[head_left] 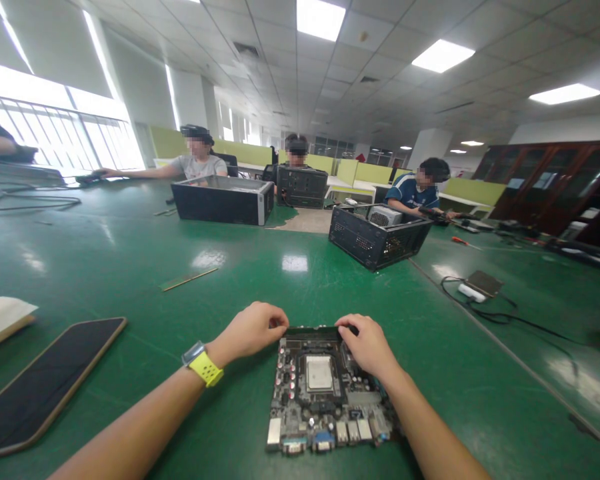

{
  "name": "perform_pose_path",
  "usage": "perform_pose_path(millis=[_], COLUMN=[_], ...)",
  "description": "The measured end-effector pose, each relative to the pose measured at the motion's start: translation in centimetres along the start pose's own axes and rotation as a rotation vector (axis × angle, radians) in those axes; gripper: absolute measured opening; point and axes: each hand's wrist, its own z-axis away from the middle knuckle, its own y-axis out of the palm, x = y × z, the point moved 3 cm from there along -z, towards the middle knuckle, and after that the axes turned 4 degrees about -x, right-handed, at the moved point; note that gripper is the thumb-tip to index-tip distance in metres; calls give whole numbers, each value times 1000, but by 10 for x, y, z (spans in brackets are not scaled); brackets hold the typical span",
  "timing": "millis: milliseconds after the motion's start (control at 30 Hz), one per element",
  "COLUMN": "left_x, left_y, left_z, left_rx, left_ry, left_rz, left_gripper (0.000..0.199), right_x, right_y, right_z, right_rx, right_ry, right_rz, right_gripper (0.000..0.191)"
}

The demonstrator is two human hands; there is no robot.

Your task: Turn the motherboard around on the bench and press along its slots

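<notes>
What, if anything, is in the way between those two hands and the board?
Nothing I can see. The left hand and right hand are right at the far edge of the board, with fingers near either end of the dark strip there.

A glossy green table [245, 253] beneath a square grey-black motherboard [320, 380] carries a tan-edged black phone [53, 377] and orange-handled screwdriver [461, 241]
</notes>
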Motion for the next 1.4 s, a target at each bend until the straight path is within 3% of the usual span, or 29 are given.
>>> perform_pose_path(millis=[667, 733, 833, 900, 1033, 1100, 1233, 1400], left_x=[1, 4, 17, 29, 47, 51, 53, 53], left_y=[-1, -2, -3, 0, 5, 6, 7, 5], left_z=[0, -1, -3, -5, -7, -7, -8, -9], left_rx=[2, -52, -135, -130, -100, -92, -80, -57], left_ry=[-7, -19, -84, -130, -153, -143, -135, -128], left_rz=[73, 97, 97, 112, 206, 222, 231, 246], left_gripper=[28, 34, 46, 52, 54, 53, 50, 46], right_x=[1, 13, 51, 82, 116, 118, 113, 85], right_y=[-3, -10, -19, -13, 22, 40, 57, 35], right_z=[-2, 1, 20, 41, 82, 92, 93, 60], right_rx=[-11, -61, -112, -26, 223, 286, 270, 170], right_ry=[32, 38, -24, -119, -198, -148, -80, -111], right_rz=[15, 49, 79, 52, 44, 56, 83, 116], right_gripper=[23, 25, 28, 39, 92, 99, 87, 70])
